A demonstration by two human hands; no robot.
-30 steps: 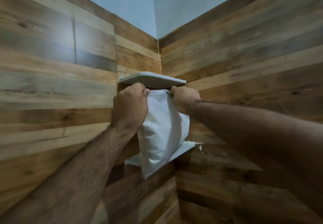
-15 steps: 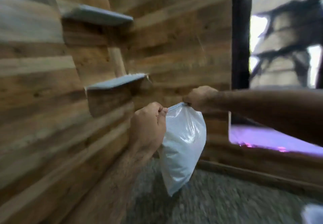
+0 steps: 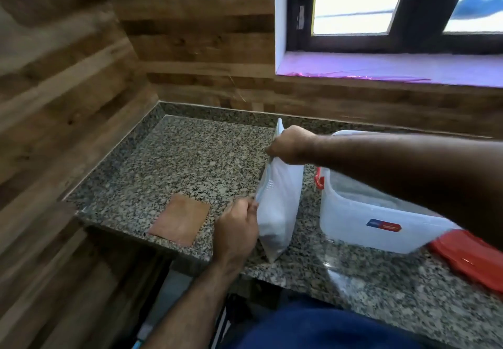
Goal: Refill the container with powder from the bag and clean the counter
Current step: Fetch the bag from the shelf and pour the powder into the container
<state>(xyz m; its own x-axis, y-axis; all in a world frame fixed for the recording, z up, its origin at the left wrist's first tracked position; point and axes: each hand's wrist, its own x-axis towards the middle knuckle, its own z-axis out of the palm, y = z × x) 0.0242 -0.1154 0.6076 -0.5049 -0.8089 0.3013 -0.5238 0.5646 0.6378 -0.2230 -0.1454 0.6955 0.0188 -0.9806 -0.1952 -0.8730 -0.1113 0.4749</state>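
Observation:
A white plastic bag (image 3: pixel 280 201) with powder in it hangs just above the speckled granite counter (image 3: pixel 190 163), held by both hands. My left hand (image 3: pixel 236 229) grips the near corner of its top edge. My right hand (image 3: pixel 291 146) grips the far corner of the top. To the right of the bag stands a clear plastic container (image 3: pixel 362 218) with a red clasp, its lid off; my right forearm crosses over it. A red lid (image 3: pixel 468 256) lies beside the container at the right.
A brown cloth (image 3: pixel 181 219) lies flat on the counter left of the bag, near the front edge. Wood-panelled walls close the left and back. A window (image 3: pixel 381 8) with a pale sill sits above the counter's back right.
Both hands carried the bag from the corner wall shelf down and right to the counter. The view swung from the wall to the counter, container and window.

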